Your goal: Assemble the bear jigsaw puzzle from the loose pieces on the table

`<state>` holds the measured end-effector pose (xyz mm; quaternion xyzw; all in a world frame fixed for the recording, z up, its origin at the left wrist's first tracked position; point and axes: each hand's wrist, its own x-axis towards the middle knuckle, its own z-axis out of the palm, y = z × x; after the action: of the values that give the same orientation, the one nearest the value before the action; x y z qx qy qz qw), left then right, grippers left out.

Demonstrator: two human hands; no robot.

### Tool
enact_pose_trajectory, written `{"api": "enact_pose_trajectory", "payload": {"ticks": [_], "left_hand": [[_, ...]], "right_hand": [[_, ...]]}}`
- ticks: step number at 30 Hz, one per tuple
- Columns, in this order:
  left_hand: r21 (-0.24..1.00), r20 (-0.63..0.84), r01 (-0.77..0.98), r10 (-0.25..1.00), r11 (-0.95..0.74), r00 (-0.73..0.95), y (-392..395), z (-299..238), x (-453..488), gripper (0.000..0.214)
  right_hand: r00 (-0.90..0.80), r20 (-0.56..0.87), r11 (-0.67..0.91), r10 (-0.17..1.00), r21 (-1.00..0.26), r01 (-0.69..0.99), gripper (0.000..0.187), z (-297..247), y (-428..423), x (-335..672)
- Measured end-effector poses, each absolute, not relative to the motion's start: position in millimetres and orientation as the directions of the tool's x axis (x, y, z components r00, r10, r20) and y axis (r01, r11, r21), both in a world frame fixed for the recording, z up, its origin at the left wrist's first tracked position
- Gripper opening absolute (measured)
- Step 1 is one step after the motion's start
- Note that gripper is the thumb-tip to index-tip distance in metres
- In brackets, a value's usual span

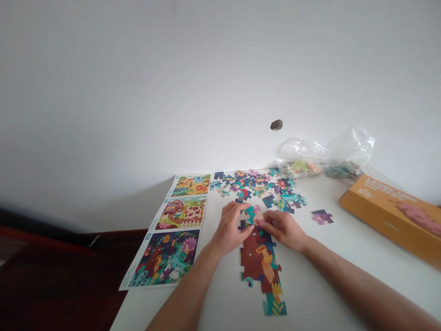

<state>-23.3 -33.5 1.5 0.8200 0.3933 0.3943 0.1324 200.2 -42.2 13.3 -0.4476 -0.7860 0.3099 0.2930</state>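
Teal-and-pink piece [249, 213] is at the top end of the joined section [253, 262], between both hands. Blur and fingers cover the seam, so can't tell if it's seated. Right hand [284, 228]: thumb and fingertips pinching the piece's right side. Left hand [231, 226]: thumb and index spread, curved around its left side, gap between the tips. Section lies flat on the white table [310, 289], running toward the wearer: brown bear, orange jug, yellow leaves on teal at the near end. Loose pieces [260, 187] are scattered beyond the hands, some overlapping. Single purple piece [323, 217] sits apart, right of the right hand. Sheet [167, 257] with three printed scenes is at left, near the left forearm. Far right: orange box [389, 218]. Two clear bags [299, 161] of pieces stand behind it, near the wall [144, 101]. Wall has a dark hole [276, 125].
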Motion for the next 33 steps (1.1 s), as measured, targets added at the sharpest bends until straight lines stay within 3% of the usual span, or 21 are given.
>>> {"api": "enact_pose_trajectory", "payload": {"ticks": [33], "left_hand": [[0.497, 0.56, 0.578, 0.748, -0.647, 0.356, -33.3, 2.6, -24.6, 0.052]], "right_hand": [[-0.435, 0.257, 0.471, 0.863, -0.722, 0.508, 0.043, 9.5, -42.4, 202.6]]}}
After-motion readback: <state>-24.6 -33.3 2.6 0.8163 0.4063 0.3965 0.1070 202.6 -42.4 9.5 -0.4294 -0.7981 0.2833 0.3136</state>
